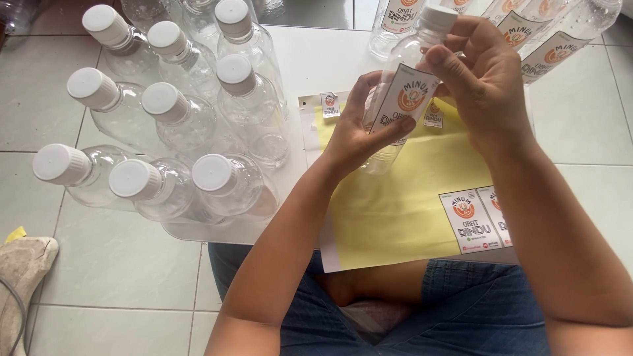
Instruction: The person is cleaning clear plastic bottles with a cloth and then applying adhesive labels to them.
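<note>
Head view: both hands, left hand (353, 135) and right hand (478, 79), grip clamped round the clear bottle (402, 99) between them.

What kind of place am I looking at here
Likely a home workspace on a tiled floor for hand-labelling: capped empty bottles, a yellow label sheet, and both hands pressing a label onto a bottle.

Both hands, left (353, 135) and right (484, 79), grip a labelled clear bottle (402, 99) above a yellow sheet (395, 211).

Head view, steeply downward, close.
</note>
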